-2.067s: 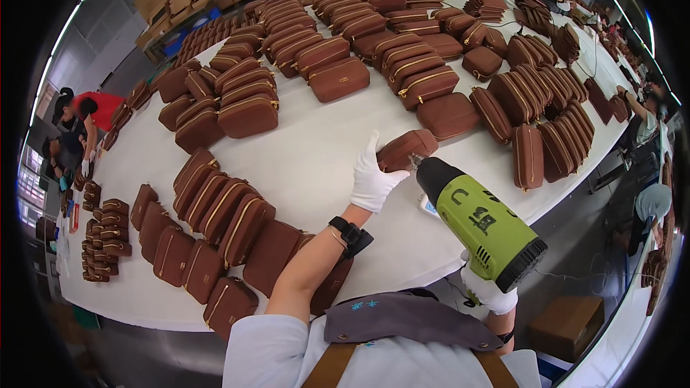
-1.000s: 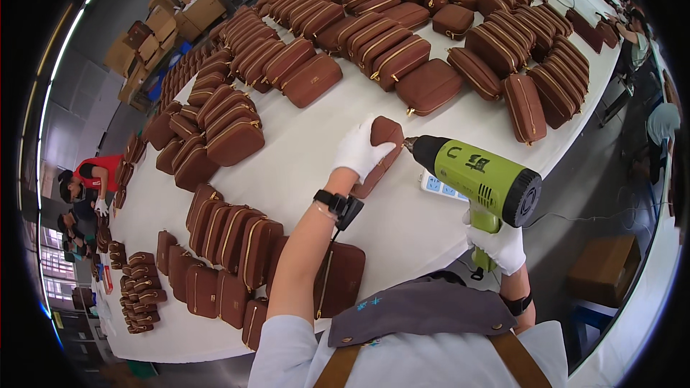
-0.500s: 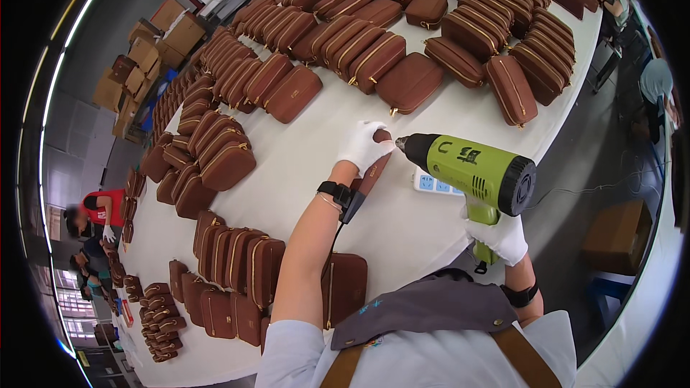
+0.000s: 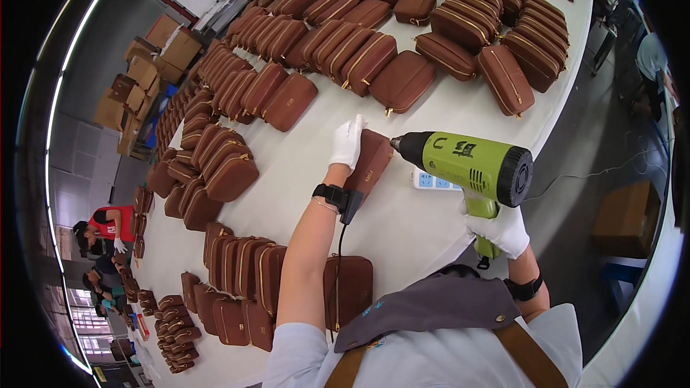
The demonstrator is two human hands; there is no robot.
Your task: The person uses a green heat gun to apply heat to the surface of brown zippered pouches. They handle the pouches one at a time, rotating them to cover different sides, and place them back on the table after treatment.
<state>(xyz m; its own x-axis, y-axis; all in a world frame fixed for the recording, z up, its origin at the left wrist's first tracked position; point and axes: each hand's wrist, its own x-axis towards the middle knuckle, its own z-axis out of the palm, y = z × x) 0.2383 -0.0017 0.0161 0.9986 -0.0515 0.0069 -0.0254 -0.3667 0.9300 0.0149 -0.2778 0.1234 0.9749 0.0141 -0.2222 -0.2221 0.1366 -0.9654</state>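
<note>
My left hand (image 4: 348, 142), in a white glove, grips a brown leather pouch (image 4: 370, 161) and holds it tilted up on the white table (image 4: 424, 223). My right hand (image 4: 503, 228), also gloved, holds a green and black heat gun (image 4: 467, 165) by its handle. The gun's dark nozzle points left at the pouch's side, almost touching it. A black band with a cable sits on my left wrist.
Rows of brown zip pouches (image 4: 359, 50) cover the far table; more stand in a row near me (image 4: 244, 273). A white power strip (image 4: 435, 181) lies under the gun. Cardboard boxes (image 4: 154, 57) stack at the far left. A person in red (image 4: 108, 226) works at left.
The view has shifted, so the table's pouches sit higher and to the right. My left hand has stood the pouch more upright, and the heat gun's nozzle has come close to it.
</note>
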